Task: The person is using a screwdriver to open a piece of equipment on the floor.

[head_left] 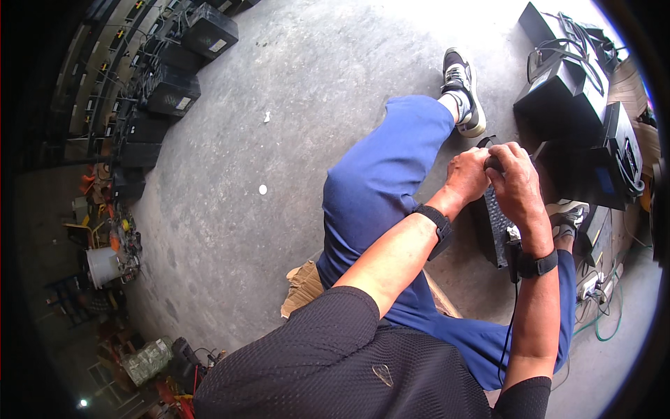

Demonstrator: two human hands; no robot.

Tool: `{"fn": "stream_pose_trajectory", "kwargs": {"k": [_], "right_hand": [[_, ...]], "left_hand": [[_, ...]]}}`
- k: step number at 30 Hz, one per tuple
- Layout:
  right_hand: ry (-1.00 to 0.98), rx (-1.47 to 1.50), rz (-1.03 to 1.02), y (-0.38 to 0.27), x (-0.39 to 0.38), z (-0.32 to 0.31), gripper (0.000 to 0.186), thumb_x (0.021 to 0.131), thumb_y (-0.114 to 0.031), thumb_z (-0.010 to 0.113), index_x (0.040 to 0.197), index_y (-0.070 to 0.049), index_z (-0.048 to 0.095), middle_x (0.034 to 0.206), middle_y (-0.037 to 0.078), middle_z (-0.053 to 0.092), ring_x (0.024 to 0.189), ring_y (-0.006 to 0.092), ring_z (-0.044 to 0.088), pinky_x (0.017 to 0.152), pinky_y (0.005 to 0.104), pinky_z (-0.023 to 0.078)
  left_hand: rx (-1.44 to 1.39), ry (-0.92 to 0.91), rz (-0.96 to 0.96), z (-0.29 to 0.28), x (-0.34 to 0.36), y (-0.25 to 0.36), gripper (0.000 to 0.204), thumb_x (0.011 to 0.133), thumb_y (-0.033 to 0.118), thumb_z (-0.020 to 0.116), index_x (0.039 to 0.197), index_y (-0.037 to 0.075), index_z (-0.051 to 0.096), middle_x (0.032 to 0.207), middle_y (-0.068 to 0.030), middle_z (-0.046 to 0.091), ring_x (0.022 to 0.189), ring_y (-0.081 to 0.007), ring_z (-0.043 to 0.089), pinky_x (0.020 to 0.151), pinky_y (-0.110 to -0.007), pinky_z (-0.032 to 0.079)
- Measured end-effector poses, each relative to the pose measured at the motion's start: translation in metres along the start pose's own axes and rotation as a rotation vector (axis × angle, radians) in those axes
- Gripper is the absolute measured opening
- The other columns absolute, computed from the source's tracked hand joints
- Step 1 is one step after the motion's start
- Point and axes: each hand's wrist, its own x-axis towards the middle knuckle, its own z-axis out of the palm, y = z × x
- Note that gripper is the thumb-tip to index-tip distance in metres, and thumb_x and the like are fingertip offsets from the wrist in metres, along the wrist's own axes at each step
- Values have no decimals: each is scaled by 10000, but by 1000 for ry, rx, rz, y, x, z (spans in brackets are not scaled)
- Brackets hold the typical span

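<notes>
My left hand (469,174) is closed in a fist between my knees. Beside it, my right hand (515,179) bends its fingers over a small black rounded piece (494,163), which is mostly covered by my hands. What my left fingers grip is hidden. Below both hands, between my legs, stands a black box (493,234) with a textured, speckled face. A small white scrap (514,232) shows near my right wrist. A thin black cable (513,314) hangs from near that wrist down across my trouser leg.
Black box-shaped units (569,98) with coiled cables stand at the right, another (604,167) nearer. A power strip (593,283) and green cord (611,325) lie below them. Similar black boxes (171,91) line the left side, near a white bucket (103,267). Torn cardboard (301,288) lies beside me.
</notes>
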Motion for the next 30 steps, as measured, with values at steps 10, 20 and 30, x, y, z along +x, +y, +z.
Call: {"fn": "stream_pose_trajectory", "kwargs": {"k": [10,20,30], "right_hand": [[-41,9,45,1,-1,-3,365,835,-35,734,1186,-57,635,1110,161,628,1058,391,621,923,460,516],[-58,-14,173,-6,-1,-2,263,866,-24,694,1116,-46,615,1104,183,597,1087,403,601,914,466,504],[-7,-73,49,-4,4,-2,262,856,-75,721,1089,-46,605,1058,170,617,1031,399,626,881,484,513]], "left_hand": [[36,-26,23,0,1,-2,165,841,193,714,989,121,731,1023,-151,718,990,-382,686,843,-488,550],[17,12,-3,3,1,0,130,854,198,695,944,107,714,1001,-155,712,961,-388,683,834,-491,547],[93,-46,-11,0,0,-4,142,841,133,696,971,89,734,1006,-151,720,986,-374,698,859,-490,553]]}}
